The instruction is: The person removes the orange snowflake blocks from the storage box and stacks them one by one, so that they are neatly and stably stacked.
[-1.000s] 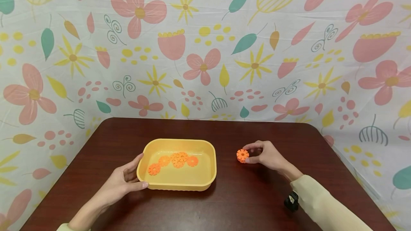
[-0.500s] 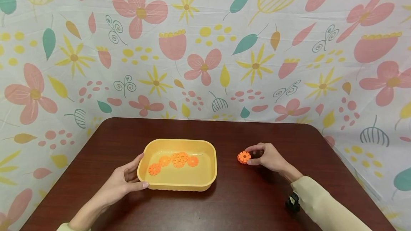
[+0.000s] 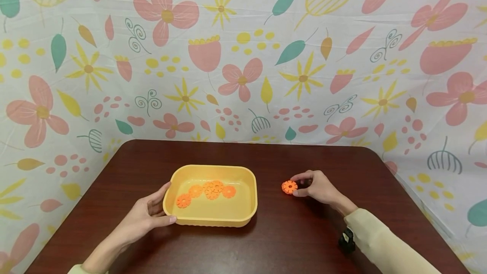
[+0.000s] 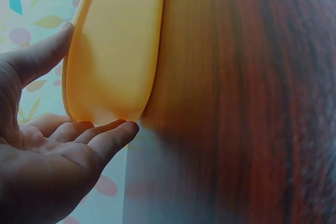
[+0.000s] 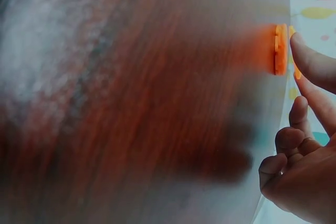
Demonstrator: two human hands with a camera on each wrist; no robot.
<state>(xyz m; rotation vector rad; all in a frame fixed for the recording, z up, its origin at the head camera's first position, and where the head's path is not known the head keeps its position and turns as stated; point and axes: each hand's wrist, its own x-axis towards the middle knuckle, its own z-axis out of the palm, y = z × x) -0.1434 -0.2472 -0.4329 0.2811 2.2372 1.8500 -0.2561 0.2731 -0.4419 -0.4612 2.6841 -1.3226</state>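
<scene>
A yellow plastic tub stands on the table with several orange notched discs lying in it. My left hand holds the tub's left end, thumb on the near rim and fingers along the side. In the left wrist view the fingers lie against the tub's end wall. To the right of the tub, my right hand pinches an orange notched disc between thumb and fingertip. The right wrist view shows that disc just above a small stack of orange discs, with a narrow gap between.
The dark brown wooden table reaches back to a white cloth printed with flowers and leaves. A black strap device sits at the right sleeve's cuff.
My right hand has lowered slightly, and the pinched disc now lies flatter over the stack. In the last half second it barely moves. The left hand and the tub stay in place.
</scene>
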